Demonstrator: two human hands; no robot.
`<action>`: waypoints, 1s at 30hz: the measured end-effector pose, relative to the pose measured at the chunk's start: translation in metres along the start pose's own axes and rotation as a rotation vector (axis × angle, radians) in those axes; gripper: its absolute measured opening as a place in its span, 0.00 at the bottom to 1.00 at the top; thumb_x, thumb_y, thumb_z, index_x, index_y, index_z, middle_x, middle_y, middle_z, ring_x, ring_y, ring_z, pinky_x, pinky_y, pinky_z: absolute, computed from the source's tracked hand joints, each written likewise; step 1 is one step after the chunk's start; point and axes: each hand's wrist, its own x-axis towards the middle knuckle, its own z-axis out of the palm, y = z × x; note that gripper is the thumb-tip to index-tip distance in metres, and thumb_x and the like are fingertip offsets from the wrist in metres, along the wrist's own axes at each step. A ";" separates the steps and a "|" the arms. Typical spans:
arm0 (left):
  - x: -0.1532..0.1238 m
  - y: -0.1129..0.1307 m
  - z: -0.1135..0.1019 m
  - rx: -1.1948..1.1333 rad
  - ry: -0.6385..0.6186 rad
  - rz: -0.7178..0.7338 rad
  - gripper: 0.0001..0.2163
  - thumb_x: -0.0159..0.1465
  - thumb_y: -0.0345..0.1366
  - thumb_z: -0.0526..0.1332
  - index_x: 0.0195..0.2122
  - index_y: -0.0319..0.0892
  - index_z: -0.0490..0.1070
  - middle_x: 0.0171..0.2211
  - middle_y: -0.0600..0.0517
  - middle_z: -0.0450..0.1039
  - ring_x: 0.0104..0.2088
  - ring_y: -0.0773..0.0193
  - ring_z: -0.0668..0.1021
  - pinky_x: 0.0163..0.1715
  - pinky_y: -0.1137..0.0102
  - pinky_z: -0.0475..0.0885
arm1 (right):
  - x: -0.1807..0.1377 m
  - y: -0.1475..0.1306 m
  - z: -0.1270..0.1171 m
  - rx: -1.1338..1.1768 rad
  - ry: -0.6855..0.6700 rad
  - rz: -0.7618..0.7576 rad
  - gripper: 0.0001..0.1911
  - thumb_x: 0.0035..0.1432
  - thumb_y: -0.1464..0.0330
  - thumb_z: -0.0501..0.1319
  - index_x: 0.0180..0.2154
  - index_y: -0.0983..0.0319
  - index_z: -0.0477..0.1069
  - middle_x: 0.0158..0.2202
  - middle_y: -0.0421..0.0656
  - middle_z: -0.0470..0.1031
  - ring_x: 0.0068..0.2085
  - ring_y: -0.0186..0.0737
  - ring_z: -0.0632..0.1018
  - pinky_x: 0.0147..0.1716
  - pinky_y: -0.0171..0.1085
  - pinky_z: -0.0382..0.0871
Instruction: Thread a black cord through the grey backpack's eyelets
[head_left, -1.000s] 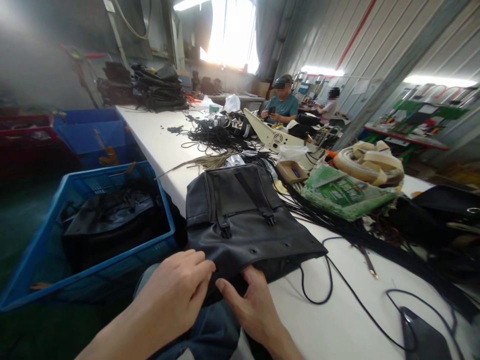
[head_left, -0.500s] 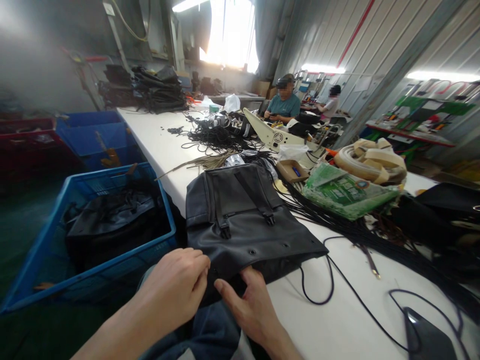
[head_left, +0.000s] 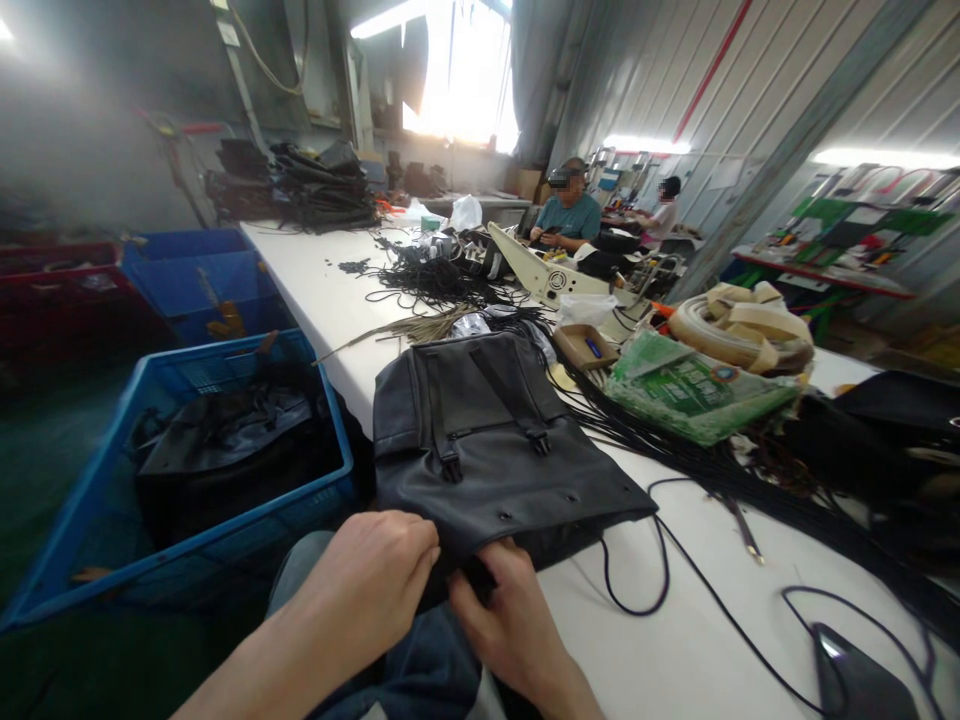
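Left hand (head_left: 379,572), right hand (head_left: 514,615) at one black bag (head_left: 491,430) — two buckles (head_left: 451,468).

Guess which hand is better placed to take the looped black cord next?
Probably the right hand: partly inside the black bag, it is nearer the looped black cord. The left hand is farther off, at the bag's left side.

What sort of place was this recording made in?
Probably a bag-making workshop: a black bag with buckled straps lies on a long white table, a tangle of black cord sits farther along, and a blue crate beside the table holds more black goods.
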 end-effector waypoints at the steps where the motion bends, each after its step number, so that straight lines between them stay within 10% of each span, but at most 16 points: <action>1: 0.000 -0.001 0.001 -0.028 -0.002 -0.008 0.13 0.76 0.31 0.56 0.34 0.46 0.75 0.36 0.50 0.84 0.38 0.56 0.85 0.37 0.63 0.69 | 0.001 0.000 0.001 0.018 0.011 0.009 0.16 0.65 0.70 0.65 0.51 0.54 0.85 0.49 0.44 0.88 0.48 0.53 0.86 0.53 0.46 0.78; 10: -0.009 -0.006 0.008 -0.237 0.056 -0.057 0.08 0.73 0.32 0.63 0.45 0.48 0.82 0.41 0.50 0.86 0.42 0.55 0.87 0.46 0.65 0.78 | 0.004 0.005 0.009 -0.055 0.137 -0.046 0.12 0.62 0.74 0.66 0.42 0.54 0.84 0.43 0.42 0.88 0.46 0.53 0.84 0.51 0.46 0.76; 19: -0.035 -0.022 -0.014 -0.252 -0.053 -0.257 0.28 0.67 0.36 0.69 0.68 0.58 0.73 0.68 0.51 0.76 0.64 0.47 0.81 0.63 0.55 0.77 | -0.024 0.025 -0.066 -0.315 0.507 -0.187 0.09 0.72 0.69 0.66 0.50 0.54 0.84 0.46 0.47 0.83 0.47 0.50 0.83 0.50 0.46 0.77; 24: -0.043 -0.030 -0.009 -0.287 -0.039 -0.273 0.26 0.68 0.42 0.69 0.67 0.61 0.73 0.64 0.52 0.79 0.60 0.47 0.84 0.60 0.55 0.80 | -0.033 0.049 -0.106 0.352 0.848 0.185 0.14 0.65 0.58 0.75 0.47 0.58 0.82 0.42 0.44 0.83 0.37 0.39 0.81 0.39 0.37 0.81; 30: -0.040 -0.041 -0.024 -0.366 0.237 -0.201 0.19 0.68 0.47 0.69 0.58 0.52 0.82 0.45 0.50 0.86 0.35 0.58 0.86 0.37 0.67 0.84 | -0.030 0.050 -0.135 1.153 0.919 0.396 0.24 0.42 0.72 0.84 0.41 0.64 0.81 0.47 0.45 0.82 0.27 0.25 0.72 0.23 0.23 0.75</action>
